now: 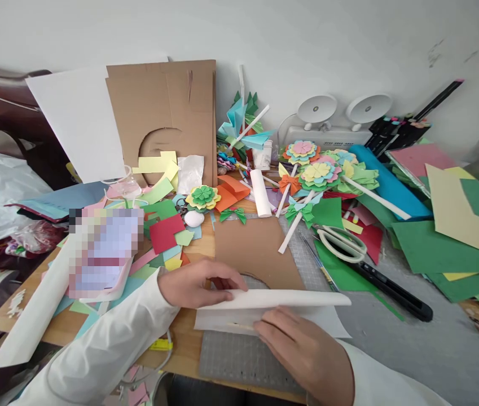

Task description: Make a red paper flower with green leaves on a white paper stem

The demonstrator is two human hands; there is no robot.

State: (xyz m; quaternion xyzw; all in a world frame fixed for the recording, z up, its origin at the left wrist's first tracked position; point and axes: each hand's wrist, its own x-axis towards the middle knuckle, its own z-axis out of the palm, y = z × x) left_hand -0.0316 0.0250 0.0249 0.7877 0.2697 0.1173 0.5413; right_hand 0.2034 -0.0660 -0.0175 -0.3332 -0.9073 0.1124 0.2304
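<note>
A white sheet of paper [307, 301] lies partly rolled over on a grey cutting mat [239, 361]. My left hand [199, 282] rests on its left end, fingers curled over the rolled edge and pinching it. My right hand [307, 352] lies flat on the paper's near part, fingers pressing down along the fold. Just behind the paper lies a brown cardboard piece [256, 251] with a curved cut-out.
White-handled scissors [343, 242] and a black craft knife [395, 290] lie right of the cardboard. Paper flowers [317, 172], white paper tubes, coloured sheets [451, 248] and scraps crowd the back and right. A phone [101, 254] lies to the left, and big cardboard [167, 113] leans on the wall.
</note>
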